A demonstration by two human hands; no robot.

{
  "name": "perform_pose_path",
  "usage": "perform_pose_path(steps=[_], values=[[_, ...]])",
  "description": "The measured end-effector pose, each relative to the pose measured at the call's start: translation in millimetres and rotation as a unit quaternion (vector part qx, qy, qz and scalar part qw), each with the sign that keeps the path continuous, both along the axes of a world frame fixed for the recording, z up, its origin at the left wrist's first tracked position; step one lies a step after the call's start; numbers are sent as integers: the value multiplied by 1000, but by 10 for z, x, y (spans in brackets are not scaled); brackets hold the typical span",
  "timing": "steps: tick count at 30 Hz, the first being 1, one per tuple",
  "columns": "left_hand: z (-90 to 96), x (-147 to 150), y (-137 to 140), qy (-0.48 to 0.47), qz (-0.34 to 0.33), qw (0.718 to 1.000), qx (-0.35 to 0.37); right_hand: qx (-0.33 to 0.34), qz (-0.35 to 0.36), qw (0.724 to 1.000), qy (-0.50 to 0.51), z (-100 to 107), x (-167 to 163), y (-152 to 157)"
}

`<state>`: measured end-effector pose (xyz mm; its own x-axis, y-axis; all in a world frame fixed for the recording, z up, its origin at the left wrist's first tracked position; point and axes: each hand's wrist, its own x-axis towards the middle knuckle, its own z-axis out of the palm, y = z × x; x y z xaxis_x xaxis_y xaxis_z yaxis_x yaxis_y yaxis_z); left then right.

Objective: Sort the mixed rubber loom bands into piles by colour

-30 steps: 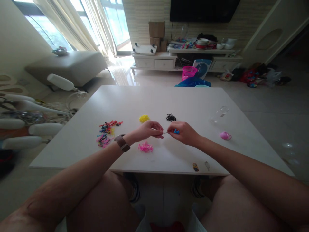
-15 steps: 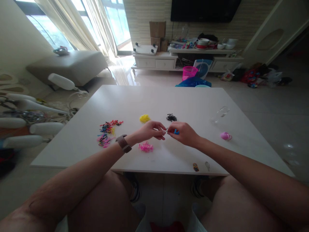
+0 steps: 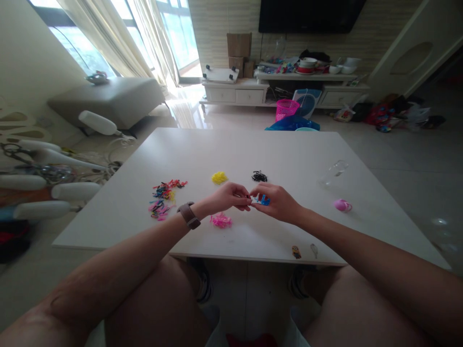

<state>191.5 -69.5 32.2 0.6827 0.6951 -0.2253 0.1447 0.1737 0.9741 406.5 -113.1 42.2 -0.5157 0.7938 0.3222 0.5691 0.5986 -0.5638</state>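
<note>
Two hands (image 3: 277, 202) above white table (image 3: 231, 150); television (image 3: 311, 15) beyond.

Both forearms (image 3: 133, 251) slant inward, the left hand (image 3: 233, 196) and right hand (image 3: 277, 202) close together, fingers (image 3: 243, 201) bent.

Small blue piece (image 3: 265, 200): held in right hand (image 3: 278, 202), partly hidden.

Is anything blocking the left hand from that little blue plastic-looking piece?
Only the right hand, which holds the little blue plastic-looking piece, could get in the way. Nothing else visible stands between that piece and the left hand.
</note>
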Motion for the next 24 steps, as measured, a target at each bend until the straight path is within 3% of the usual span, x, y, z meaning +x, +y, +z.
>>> perform_pose_path(steps=[9, 20, 24], values=[[72, 21, -38, -5, -43, 999, 15, 36, 31, 999, 16, -62, -63, -46], [38, -43, 8, -79, 24, 992, -99, 15, -26, 997, 71, -28, -37, -32], [21, -69, 32, -81, 24, 991, -103, 18, -27, 997, 66, -44, -25, -15]])
